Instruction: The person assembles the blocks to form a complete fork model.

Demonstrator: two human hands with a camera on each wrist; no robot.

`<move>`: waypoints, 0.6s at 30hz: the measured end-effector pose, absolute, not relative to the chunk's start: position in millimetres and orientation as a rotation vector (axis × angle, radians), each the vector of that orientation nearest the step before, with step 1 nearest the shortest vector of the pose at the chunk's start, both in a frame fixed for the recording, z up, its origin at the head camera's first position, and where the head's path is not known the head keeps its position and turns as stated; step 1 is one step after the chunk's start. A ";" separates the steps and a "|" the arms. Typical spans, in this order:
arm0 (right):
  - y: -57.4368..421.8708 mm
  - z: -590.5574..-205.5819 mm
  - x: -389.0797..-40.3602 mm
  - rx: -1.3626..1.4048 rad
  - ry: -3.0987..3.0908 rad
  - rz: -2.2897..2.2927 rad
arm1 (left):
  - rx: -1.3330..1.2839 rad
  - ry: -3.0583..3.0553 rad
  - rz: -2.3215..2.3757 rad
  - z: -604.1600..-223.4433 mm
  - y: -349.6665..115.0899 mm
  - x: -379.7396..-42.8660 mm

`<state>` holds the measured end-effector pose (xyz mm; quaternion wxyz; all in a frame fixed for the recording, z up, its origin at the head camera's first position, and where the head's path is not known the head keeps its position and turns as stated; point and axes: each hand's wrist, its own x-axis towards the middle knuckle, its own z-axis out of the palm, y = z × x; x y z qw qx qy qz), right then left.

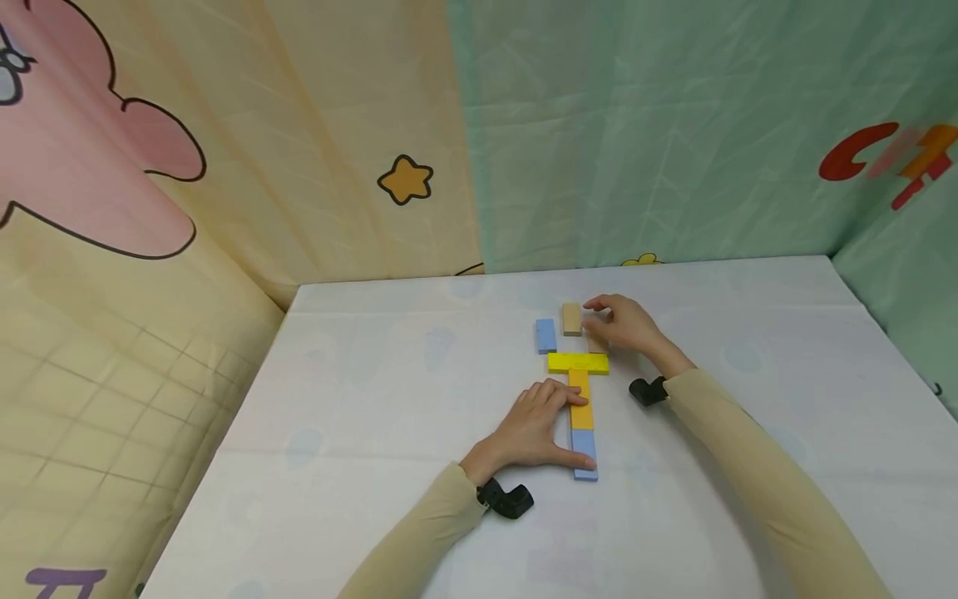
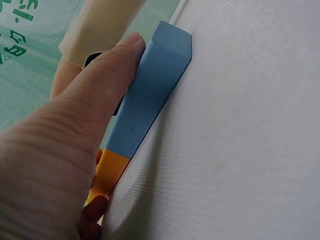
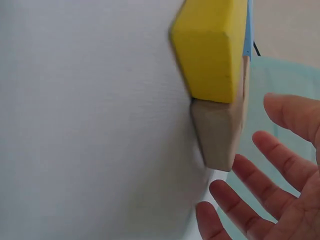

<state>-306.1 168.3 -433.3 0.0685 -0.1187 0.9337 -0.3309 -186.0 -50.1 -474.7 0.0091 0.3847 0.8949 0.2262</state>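
On the white table lies a T-shaped row of blocks: a yellow block (image 1: pixel 561 363) across, an orange block (image 1: pixel 581 413) below it and a blue block (image 1: pixel 584 441) at the near end. My left hand (image 1: pixel 527 428) is spread along the stem, its thumb on the blue block (image 2: pixel 155 85) and fingertips at the orange block (image 2: pixel 112 170). Beyond the yellow bar are another blue block (image 1: pixel 546 336) and a wooden block (image 1: pixel 572 320). My right hand (image 1: pixel 627 324) hovers with loose, spread fingers beside a second wooden block (image 3: pixel 217 132), which touches the yellow block (image 3: pixel 210 55).
The white table (image 1: pixel 374 399) extends to both sides of the blocks. A printed curtain (image 1: pixel 659 150) hangs behind its far edge. Black wrist cameras are strapped on both wrists, one at the left (image 1: pixel 506 499) and one at the right (image 1: pixel 648 390).
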 end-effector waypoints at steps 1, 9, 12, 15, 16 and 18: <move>166.5 -432.1 -307.4 -0.363 2.805 -0.983 | 1.200 2.793 0.704 -474.4 -50.0 -186.0; 152.7 -425.1 -317.4 -0.443 2.777 -0.824 | 1.195 2.789 0.700 -473.8 -50.0 -185.7; 149.3 -422.7 -319.0 -0.460 2.764 -0.772 | 1.195 2.786 0.705 -473.7 -49.6 -185.8; 147.5 -422.5 -319.5 -0.456 2.755 -0.749 | 1.193 2.790 0.699 -473.8 -49.4 -185.6; 147.4 -422.7 -319.3 -0.449 2.752 -0.750 | 1.192 2.792 0.694 -474.1 -49.4 -185.6; 147.6 -423.5 -318.8 -0.440 2.750 -0.759 | 1.193 2.794 0.688 -474.2 -49.5 -185.7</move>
